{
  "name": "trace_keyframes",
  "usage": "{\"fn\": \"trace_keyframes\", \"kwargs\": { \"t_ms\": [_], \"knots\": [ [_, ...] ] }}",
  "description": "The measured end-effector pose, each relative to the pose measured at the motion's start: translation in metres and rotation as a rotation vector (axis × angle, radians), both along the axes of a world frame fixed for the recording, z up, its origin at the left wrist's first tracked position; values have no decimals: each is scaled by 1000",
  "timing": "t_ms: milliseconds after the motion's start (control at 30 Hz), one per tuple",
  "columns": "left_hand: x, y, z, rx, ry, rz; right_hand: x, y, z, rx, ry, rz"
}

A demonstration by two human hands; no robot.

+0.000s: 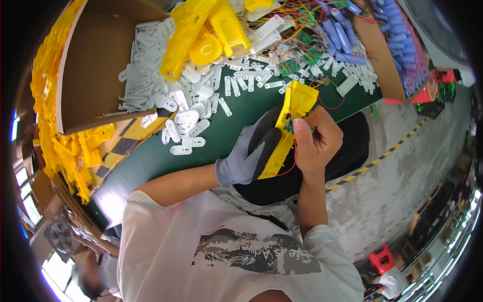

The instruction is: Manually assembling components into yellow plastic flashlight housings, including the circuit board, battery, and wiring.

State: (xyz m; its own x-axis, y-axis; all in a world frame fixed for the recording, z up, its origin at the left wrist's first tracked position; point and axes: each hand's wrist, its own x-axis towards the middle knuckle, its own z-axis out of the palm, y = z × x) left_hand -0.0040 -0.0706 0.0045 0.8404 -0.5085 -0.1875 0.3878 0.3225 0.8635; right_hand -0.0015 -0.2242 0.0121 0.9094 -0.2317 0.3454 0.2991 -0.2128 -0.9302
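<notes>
My left hand (pixel 247 153), in a grey glove with black-coated palm and fingers, grips a long yellow plastic housing (pixel 301 95) over my lap at the table's edge. The housing is tilted, its hollow side partly showing. Bare and closed in a pinch, my right hand (pixel 319 141) presses its thumb at a small green circuit board (pixel 289 126) inside the housing. My fingers cover part of that board. A thin red wire (pixel 288 172) loops from under my right hand past the housing's lower end.
On the green table (pixel 161 163) lie white plastic pieces (pixel 188 121), yellow housings (pixel 226 30), green circuit boards with wires (pixel 289 66) and blue cylindrical cells (pixel 338 35). Cardboard boxes stand left (pixel 95 65) and right (pixel 370 43). Yellow parts (pixel 65 151) pile at far left. Another person (pixel 95 269) is at lower left.
</notes>
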Motion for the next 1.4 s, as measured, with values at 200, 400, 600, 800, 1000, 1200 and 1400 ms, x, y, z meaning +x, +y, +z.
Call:
{"fn": "trace_keyframes", "kwargs": {
  "t_ms": [200,400,600,800,1000,1200,1400],
  "knots": [
    [5,5,14,106,-100,-86,7,9,3,-98,-53,-100],
    [4,2,11,110,-167,-59,1,-1,-3,-46,-29,-63],
    [0,5,6,86,-177,-28,-1,10,-6,66,-20,-118],
    [3,3,6,168,-183,4,-5,12,-5,39,53,-61],
    [-1,1,-1,191,-91,120,-11,10,-9,49,88,40],
    [-4,1,-7,145,-26,134,-13,9,-11,43,57,69],
    [0,10,-3,-25,63,-12,-21,21,-8,73,39,57]
  ]
}}
